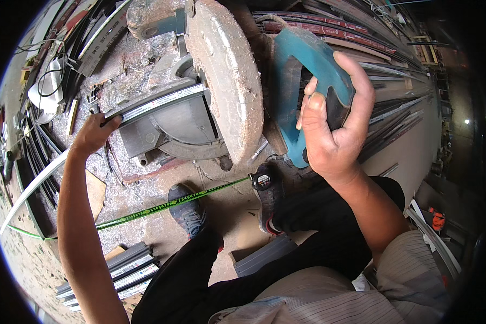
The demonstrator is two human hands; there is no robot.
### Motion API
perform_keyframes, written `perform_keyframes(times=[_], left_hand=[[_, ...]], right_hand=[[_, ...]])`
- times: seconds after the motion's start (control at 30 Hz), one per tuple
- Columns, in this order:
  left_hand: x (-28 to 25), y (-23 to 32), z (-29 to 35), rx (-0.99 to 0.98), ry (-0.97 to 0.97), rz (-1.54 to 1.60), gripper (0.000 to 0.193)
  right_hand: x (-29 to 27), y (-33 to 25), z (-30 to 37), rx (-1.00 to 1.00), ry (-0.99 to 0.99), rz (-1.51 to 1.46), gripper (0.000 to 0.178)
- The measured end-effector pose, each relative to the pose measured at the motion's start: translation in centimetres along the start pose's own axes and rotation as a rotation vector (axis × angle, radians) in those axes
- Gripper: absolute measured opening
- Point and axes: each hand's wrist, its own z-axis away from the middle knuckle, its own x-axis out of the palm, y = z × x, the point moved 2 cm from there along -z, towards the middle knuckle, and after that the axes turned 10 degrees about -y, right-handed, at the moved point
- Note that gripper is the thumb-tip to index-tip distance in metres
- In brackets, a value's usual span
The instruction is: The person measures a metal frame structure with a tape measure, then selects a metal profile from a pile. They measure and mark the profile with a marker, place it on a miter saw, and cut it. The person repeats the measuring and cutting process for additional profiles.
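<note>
My right hand point(332, 137) is wrapped round the teal handle point(291, 102) of a miter saw. The saw's big round guard point(229, 81), coated in pale dust, stands left of the handle and hides the blade. At the left, my left hand point(96, 134) grips the outer end of a dark profile strip point(156, 102) with a white printed label. That strip lies across the grey saw base point(186, 127), and its other end runs up to the guard.
On the floor, a black tape measure point(262, 181) sits by my right shoe with its green blade point(162, 206) drawn out leftward. Metal shavings point(140, 189) litter the ground. Cut profiles point(132, 270) lie at lower left, long bars point(329, 32) at upper right, a grey block point(264, 256) between my legs.
</note>
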Motion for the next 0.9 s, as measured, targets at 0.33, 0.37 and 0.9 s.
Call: perform_keyframes(times=[0.33, 0.37, 0.9], left_hand=[[0.3, -0.6, -0.2, 0.040, 0.026, 0.022, 0.077], [0.3, -0.6, -0.2, 0.039, 0.026, 0.015, 0.077], [0.4, -0.7, -0.4, 0.064, 0.042, 0.038, 0.077]], right_hand=[[0.4, 0.8, 1.0, -0.033, -0.014, -0.007, 0.057], [0.4, 0.9, 1.1, -0.037, -0.014, -0.011, 0.057], [1.1, 2.5, 3.6, -0.071, 0.004, 0.043, 0.058]])
